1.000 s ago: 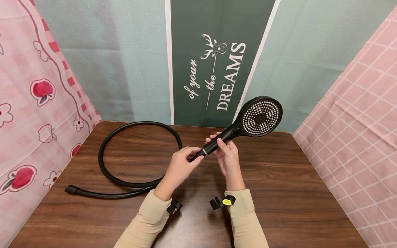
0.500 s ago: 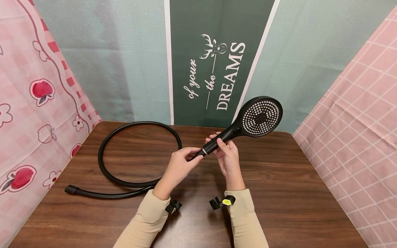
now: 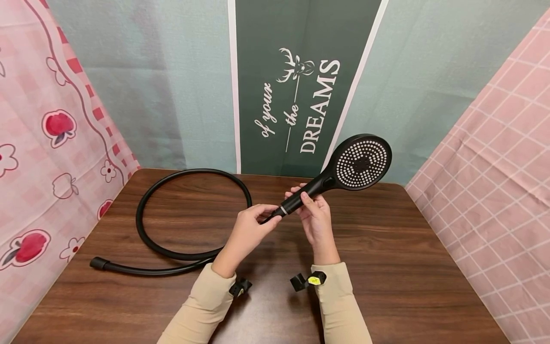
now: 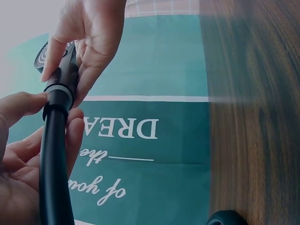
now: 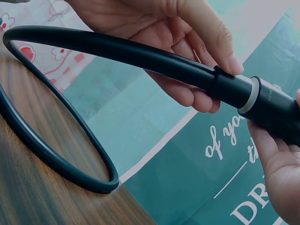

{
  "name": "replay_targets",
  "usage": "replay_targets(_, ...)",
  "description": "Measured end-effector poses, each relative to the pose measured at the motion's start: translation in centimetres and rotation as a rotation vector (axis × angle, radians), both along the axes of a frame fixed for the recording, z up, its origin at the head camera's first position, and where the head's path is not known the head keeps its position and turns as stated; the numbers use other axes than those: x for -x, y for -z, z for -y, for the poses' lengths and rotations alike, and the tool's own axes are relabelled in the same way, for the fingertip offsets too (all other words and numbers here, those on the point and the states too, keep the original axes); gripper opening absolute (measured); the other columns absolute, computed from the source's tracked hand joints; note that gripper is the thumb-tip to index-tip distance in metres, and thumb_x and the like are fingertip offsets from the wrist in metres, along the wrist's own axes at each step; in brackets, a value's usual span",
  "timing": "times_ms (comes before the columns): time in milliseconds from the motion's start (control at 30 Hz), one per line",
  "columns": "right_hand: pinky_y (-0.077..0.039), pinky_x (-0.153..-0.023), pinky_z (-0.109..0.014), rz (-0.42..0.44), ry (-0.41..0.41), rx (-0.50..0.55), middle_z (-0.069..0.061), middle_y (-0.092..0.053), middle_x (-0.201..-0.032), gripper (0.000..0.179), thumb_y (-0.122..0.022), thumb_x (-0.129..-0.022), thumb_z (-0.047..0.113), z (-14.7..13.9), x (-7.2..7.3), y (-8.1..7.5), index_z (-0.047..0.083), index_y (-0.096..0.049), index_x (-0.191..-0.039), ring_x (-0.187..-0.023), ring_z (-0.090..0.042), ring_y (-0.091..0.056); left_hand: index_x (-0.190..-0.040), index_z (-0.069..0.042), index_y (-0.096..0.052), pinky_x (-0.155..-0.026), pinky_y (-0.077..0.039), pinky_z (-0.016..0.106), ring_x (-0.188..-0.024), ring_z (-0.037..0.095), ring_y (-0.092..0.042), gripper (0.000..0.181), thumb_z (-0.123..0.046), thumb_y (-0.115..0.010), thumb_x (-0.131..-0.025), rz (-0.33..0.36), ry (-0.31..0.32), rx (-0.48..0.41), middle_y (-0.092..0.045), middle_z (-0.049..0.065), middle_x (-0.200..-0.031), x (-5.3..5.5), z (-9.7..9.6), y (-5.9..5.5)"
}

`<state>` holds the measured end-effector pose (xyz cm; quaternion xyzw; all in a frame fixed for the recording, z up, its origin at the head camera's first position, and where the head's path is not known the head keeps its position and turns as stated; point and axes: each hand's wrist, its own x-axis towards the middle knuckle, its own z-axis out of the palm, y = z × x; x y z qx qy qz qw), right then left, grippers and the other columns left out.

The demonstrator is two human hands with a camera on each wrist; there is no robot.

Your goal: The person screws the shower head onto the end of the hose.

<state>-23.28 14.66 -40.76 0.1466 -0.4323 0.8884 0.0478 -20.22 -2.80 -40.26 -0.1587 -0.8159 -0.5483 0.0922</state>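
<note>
A black shower head [image 3: 363, 162] with pale nozzles is held raised and tilted, its round face toward the upper right in the head view. My right hand [image 3: 317, 220] grips its handle [image 3: 309, 190], thumb on top and fingers behind. At the handle's lower end, my left hand [image 3: 251, 231] pinches the collar [image 5: 232, 88] of a black shower hose [image 5: 140, 54] between thumb and fingers. Collar and handle stand in line, with a pale ring [image 5: 253, 96] showing where they meet.
The hose [image 3: 139, 210] loops over the left half of the brown wooden table [image 3: 386, 267], its other end fitting [image 3: 99, 263] lying at the left. Behind hangs a green cloth [image 3: 275, 28] with white lettering; pink cloths [image 3: 494, 157] flank both sides.
Both hands keep nearly the same place and hold. My left wrist has shifted very slightly to the left; the shower head and the hose loop look unmoved.
</note>
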Motion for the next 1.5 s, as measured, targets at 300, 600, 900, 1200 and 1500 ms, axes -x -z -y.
replay_targets(300,-0.056,-0.093,-0.032,0.007,0.001,0.014,-0.003,-0.074,-0.103,0.023,-0.051,-0.102,0.004,0.04,0.04,0.04,-0.002,-0.05,-0.124,-0.098,-0.017,-0.074,-0.112,-0.009,-0.074,-0.084,-0.058,0.037,-0.093,0.018,-0.069,0.023,-0.016,-0.073,-0.091,-0.023,0.001,0.021,-0.073,0.007,-0.102,-0.16,-0.05,-0.06)
replay_targets(600,-0.056,-0.093,-0.032,0.006,0.003,0.004,-0.003,-0.074,-0.103,0.017,-0.053,-0.102,0.006,0.01,-0.05,-0.02,0.007,-0.057,-0.118,-0.098,-0.017,-0.074,-0.112,-0.008,-0.074,-0.083,-0.058,0.036,-0.092,0.019,-0.069,0.023,-0.016,-0.073,-0.091,-0.028,0.011,0.006,-0.073,0.008,-0.101,-0.1,0.09,-0.07)
replay_targets(900,-0.056,-0.094,-0.032,0.009,0.001,0.005,-0.002,-0.074,-0.103,0.017,-0.053,-0.102,0.006,-0.01,-0.08,-0.04,0.008,-0.058,-0.118,-0.098,-0.017,-0.074,-0.111,-0.009,-0.075,-0.077,-0.058,0.031,-0.087,0.017,-0.069,0.022,-0.016,-0.073,-0.091,0.014,0.021,-0.01,-0.074,0.007,-0.098,-0.07,0.14,-0.18)
replay_targets(1200,-0.056,-0.093,-0.032,0.013,0.007,0.0,-0.002,-0.073,-0.103,0.016,-0.052,-0.102,0.006,-0.01,-0.08,-0.08,0.01,-0.059,-0.116,-0.097,-0.016,-0.074,-0.111,-0.008,-0.074,-0.081,-0.059,0.036,-0.09,0.019,-0.07,0.022,-0.016,-0.073,-0.091,-0.013,0.016,0.006,-0.073,0.008,-0.1,-0.14,0.0,-0.17)
replay_targets(1500,-0.056,-0.094,-0.031,0.013,0.009,-0.001,-0.003,-0.073,-0.103,0.021,-0.051,-0.102,0.006,0.03,0.05,-0.02,0.0,-0.051,-0.123,-0.098,-0.016,-0.074,-0.112,-0.009,-0.074,-0.077,-0.057,0.031,-0.088,0.017,-0.069,0.022,-0.018,-0.072,-0.092,0.011,0.024,-0.007,-0.074,0.007,-0.099,0.01,0.22,-0.03)
